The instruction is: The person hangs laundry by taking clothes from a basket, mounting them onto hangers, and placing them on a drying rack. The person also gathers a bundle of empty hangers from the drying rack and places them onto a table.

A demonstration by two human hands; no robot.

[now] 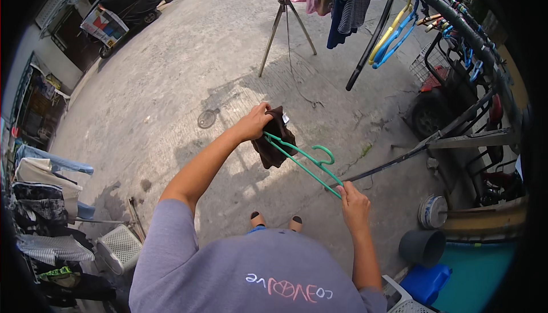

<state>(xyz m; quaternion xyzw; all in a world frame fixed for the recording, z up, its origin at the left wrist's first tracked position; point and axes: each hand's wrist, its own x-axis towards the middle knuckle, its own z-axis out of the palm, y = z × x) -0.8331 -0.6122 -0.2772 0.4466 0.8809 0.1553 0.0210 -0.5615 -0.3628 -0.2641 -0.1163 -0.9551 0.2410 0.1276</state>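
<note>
My left hand grips the top of a small dark brown garment with a white tag at its edge. One end of a green plastic clothes hanger reaches to the garment beside my left fingers; how far it goes inside is hidden. Closed around the hanger's other end is my right hand, lower and to the right. The hanger's hook points up and away from me.
Clothes hang on a rack with crossed legs ahead. Yellow and blue hangers dangle from a dark pole at upper right. A parked vehicle, grey bucket and blue container stand right. Draped clothes and a plastic stool are left.
</note>
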